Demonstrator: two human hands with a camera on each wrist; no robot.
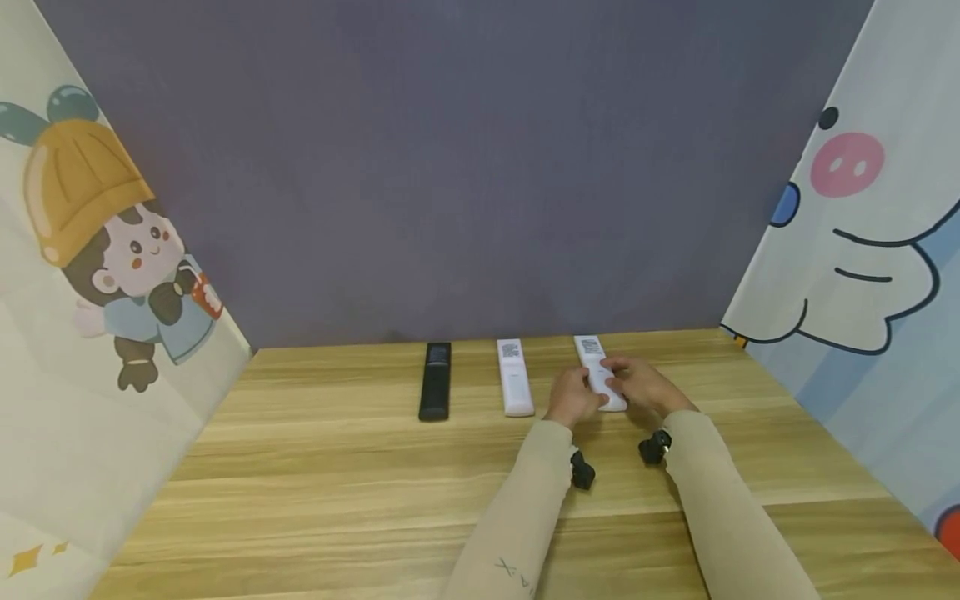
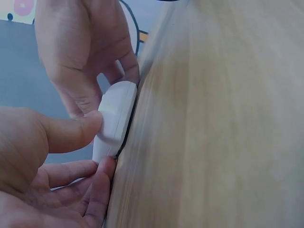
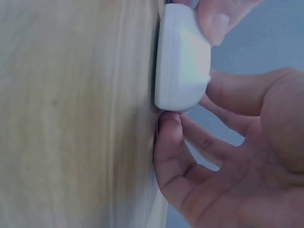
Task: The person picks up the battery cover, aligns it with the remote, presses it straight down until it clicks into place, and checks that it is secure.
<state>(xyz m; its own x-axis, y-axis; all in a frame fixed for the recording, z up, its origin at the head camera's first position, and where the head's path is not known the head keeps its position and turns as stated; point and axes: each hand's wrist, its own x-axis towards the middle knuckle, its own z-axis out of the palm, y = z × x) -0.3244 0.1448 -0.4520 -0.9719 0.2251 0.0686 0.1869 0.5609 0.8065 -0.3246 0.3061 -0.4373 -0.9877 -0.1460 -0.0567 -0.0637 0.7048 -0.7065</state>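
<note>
Both hands are at the rightmost white remote control [image 1: 589,348], which lies flat on the wooden table with a printed label at its far end. My left hand [image 1: 573,397] pinches its left side, thumb on top and fingers low along the edge. From the right, my right hand [image 1: 645,388] grips the same remote, its thumb on the upper face and its fingertips at the lower edge. Both wrist views show the rounded near end of the remote [image 2: 115,111] against the tabletop. A second white remote control [image 1: 515,379] lies to the left, apart from the hands.
A black remote control [image 1: 435,382] lies farther left, roughly parallel to the white ones. Behind the wooden table [image 1: 322,483] rises a dark grey panel [image 1: 465,167]. Cartoon-printed sheets flank the table, and a small black device [image 1: 656,447] sits at the right wrist.
</note>
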